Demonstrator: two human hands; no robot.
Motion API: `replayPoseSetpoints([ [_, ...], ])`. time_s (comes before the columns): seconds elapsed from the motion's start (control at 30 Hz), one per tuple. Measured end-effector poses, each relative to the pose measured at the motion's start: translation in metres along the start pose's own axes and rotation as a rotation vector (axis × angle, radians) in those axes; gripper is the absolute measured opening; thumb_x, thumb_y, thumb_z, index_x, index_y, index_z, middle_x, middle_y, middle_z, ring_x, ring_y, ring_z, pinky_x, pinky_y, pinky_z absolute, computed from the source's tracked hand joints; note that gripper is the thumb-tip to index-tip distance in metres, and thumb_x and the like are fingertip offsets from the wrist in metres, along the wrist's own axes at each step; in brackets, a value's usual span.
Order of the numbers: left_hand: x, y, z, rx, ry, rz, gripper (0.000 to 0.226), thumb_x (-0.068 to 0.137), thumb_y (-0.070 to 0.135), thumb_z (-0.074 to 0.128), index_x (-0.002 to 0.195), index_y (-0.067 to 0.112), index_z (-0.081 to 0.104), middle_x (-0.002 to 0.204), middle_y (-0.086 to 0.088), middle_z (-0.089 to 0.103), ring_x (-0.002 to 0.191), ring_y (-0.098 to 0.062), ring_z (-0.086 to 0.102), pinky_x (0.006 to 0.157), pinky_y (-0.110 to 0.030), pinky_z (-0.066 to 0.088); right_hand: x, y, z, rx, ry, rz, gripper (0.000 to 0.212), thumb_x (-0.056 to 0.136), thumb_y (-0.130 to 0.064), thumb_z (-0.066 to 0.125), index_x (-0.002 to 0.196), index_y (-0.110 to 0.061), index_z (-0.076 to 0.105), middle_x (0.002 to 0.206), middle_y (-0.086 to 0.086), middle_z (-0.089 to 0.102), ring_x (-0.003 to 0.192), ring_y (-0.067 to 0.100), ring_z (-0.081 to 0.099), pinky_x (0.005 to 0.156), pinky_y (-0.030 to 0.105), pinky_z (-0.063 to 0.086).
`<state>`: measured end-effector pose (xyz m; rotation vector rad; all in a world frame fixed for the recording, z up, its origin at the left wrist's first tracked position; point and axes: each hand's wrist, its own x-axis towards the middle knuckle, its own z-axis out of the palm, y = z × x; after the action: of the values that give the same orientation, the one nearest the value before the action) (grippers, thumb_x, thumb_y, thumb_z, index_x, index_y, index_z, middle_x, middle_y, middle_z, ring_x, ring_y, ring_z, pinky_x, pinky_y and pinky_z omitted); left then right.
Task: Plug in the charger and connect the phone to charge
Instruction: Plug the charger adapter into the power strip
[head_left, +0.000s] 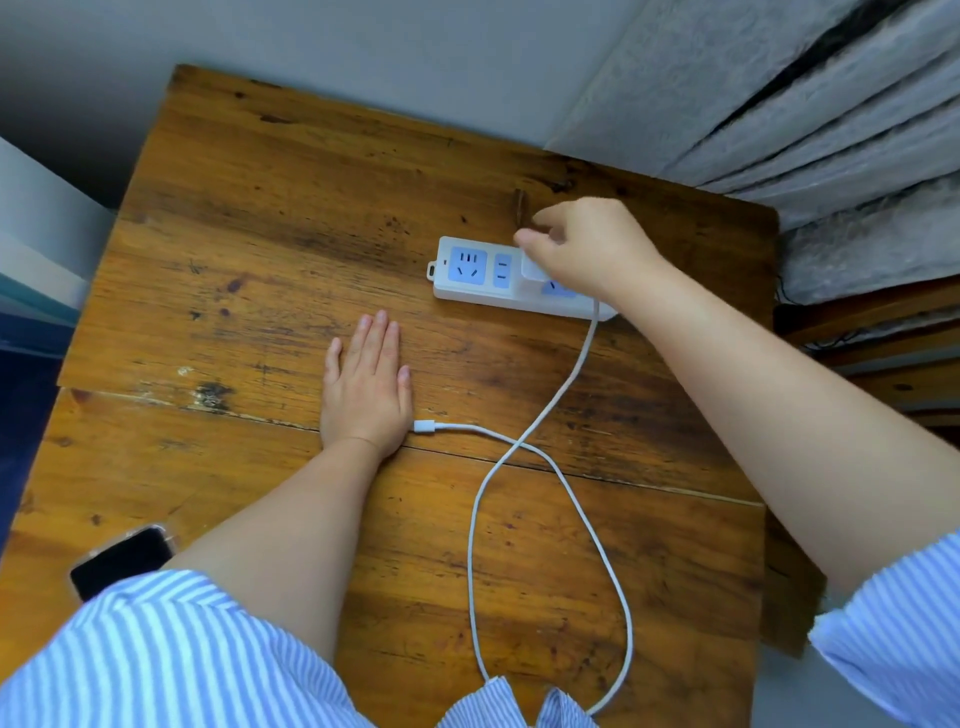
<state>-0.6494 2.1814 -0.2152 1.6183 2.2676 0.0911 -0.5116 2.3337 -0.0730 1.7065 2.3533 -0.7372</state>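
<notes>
With the right hand (587, 249) clamped on the one charger (535, 267) at the one power strip (467, 270), the unbraced strip may slide, since the left hand (366, 387) lies flat and empty on the bench (260, 208); one cable (545, 410) loops free, and one phone (122, 561) lies at the near-left edge.
</notes>
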Motion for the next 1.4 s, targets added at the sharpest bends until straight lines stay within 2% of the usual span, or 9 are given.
replayPoseSetpoints([
  [0.1, 0.007, -0.006, -0.004, 0.008, 0.012, -0.004, 0.052, 0.096, 0.027, 0.029, 0.145, 0.012, 0.019, 0.157, -0.003, 0.016, 0.144, -0.015, 0.009, 0.116, -0.036, 0.0, -0.019, 0.018, 0.007, 0.398, 0.147, 0.043, 0.034, 0.096, -0.024, 0.037, 0.115, -0.003, 0.056, 0.114, 0.018, 0.065, 0.098, 0.021, 0.061, 0.092, 0.044, 0.051],
  [0.23, 0.007, -0.006, -0.006, 0.004, 0.012, -0.002, 0.052, 0.096, 0.026, 0.029, 0.144, 0.01, 0.02, 0.156, -0.004, 0.018, 0.145, -0.017, 0.009, 0.117, -0.038, 0.003, -0.052, 0.04, 0.04, 0.538, 0.288, 0.139, 0.033, 0.096, -0.017, 0.035, 0.092, 0.0, 0.063, 0.089, 0.021, 0.066, 0.082, 0.023, 0.06, 0.075, 0.041, 0.05],
  [0.37, 0.006, -0.005, -0.006, 0.005, 0.02, 0.003, 0.052, 0.096, 0.026, 0.029, 0.144, 0.009, 0.02, 0.156, -0.005, 0.018, 0.145, -0.017, 0.009, 0.118, -0.039, 0.004, -0.077, 0.047, 0.079, 0.303, 0.176, 0.126, 0.023, 0.089, -0.004, 0.047, 0.106, 0.0, 0.062, 0.11, 0.02, 0.066, 0.105, 0.031, 0.058, 0.09, 0.031, 0.042],
  [0.5, 0.007, -0.005, -0.004, 0.008, 0.031, 0.008, 0.052, 0.096, 0.026, 0.028, 0.144, 0.009, 0.019, 0.156, -0.005, 0.017, 0.145, -0.017, 0.009, 0.118, -0.038, 0.004, -0.092, 0.038, 0.116, 0.099, -0.011, 0.07, 0.025, 0.087, -0.014, 0.055, 0.11, -0.006, 0.061, 0.118, 0.011, 0.06, 0.113, 0.027, 0.048, 0.1, 0.04, 0.037],
  [0.8, 0.004, -0.005, -0.005, -0.052, 0.09, 0.047, 0.05, 0.096, 0.022, 0.03, 0.143, 0.006, 0.024, 0.155, -0.009, 0.021, 0.144, -0.02, 0.013, 0.118, -0.036, 0.006, -0.127, 0.044, 0.144, -0.014, 0.187, 0.05, 0.023, 0.088, -0.023, 0.054, 0.101, -0.008, 0.065, 0.106, 0.01, 0.061, 0.103, 0.027, 0.051, 0.091, 0.041, 0.038],
  [1.03, -0.006, -0.01, -0.008, -0.195, 0.191, 0.085, 0.046, 0.094, 0.014, 0.037, 0.138, 0.001, 0.034, 0.152, -0.015, 0.028, 0.143, -0.024, 0.02, 0.117, -0.034, 0.011, -0.165, 0.055, 0.162, -0.093, 0.287, 0.157, 0.015, 0.086, -0.013, 0.054, 0.082, -0.003, 0.064, 0.087, 0.015, 0.066, 0.087, 0.032, 0.058, 0.079, 0.042, 0.043],
  [1.2, -0.024, -0.009, -0.008, -0.183, 0.178, 0.178, 0.043, 0.093, 0.01, 0.037, 0.135, -0.002, 0.039, 0.149, -0.018, 0.032, 0.142, -0.027, 0.023, 0.118, -0.036, 0.011, -0.231, 0.083, 0.169, -0.183, 0.164, 0.27, 0.017, 0.081, -0.014, 0.056, 0.071, -0.002, 0.063, 0.073, 0.014, 0.066, 0.073, 0.028, 0.058, 0.075, 0.04, 0.044],
  [1.3, -0.051, -0.006, -0.003, -0.19, 0.121, 0.189, 0.043, 0.093, 0.008, 0.038, 0.134, -0.001, 0.04, 0.149, -0.017, 0.033, 0.141, -0.027, 0.024, 0.117, -0.037, 0.012, -0.247, 0.087, 0.166, -0.274, 0.129, 0.186, 0.016, 0.073, -0.012, 0.063, 0.064, 0.001, 0.063, 0.065, 0.017, 0.064, 0.066, 0.032, 0.057, 0.068, 0.038, 0.044],
  [1.4, -0.098, -0.003, 0.008, -0.177, 0.081, 0.231, 0.042, 0.092, 0.008, 0.04, 0.133, -0.001, 0.042, 0.149, -0.018, 0.033, 0.141, -0.028, 0.024, 0.117, -0.037, 0.012, -0.252, 0.083, 0.168, -0.263, 0.195, 0.13, 0.02, 0.075, -0.02, 0.064, 0.079, -0.001, 0.062, 0.077, 0.017, 0.065, 0.073, 0.032, 0.058, 0.065, 0.037, 0.046],
])
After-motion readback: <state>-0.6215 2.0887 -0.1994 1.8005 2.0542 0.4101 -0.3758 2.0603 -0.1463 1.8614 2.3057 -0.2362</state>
